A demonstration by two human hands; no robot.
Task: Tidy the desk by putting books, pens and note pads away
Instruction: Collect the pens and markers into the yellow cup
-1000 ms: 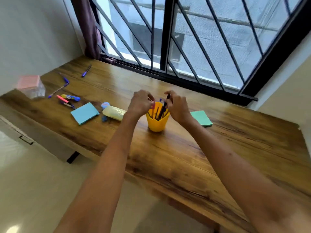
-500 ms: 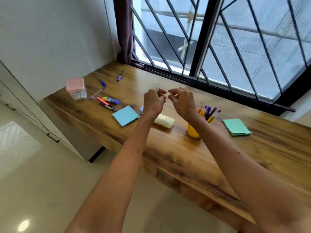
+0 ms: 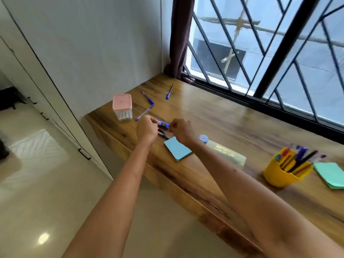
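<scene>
My left hand (image 3: 147, 127) and my right hand (image 3: 179, 130) are close together over the desk's left part, fingers curled. A blue-and-yellow marker (image 3: 163, 124) lies between their fingertips, and each hand touches or nearly touches one end; I cannot tell whether either grips it. A red pen and a black pen (image 3: 162, 133) lie just below it. My right wrist partly covers a blue note pad (image 3: 177, 148). Three blue pens (image 3: 148, 97) lie further back. At the right, a yellow pen cup (image 3: 279, 174) holds several pens, next to a green note pad (image 3: 330, 174).
A clear jar with a pink lid (image 3: 122, 107) stands near the desk's left edge (image 3: 96, 125). A pale yellow pouch (image 3: 227, 153) and a small blue round item (image 3: 203, 138) lie behind my right forearm. Window bars run along the back; a white wall is at left.
Both hands left the yellow pen cup and moved left along the desk to the marker and pens beside the blue note pad. The view swung left with them.
</scene>
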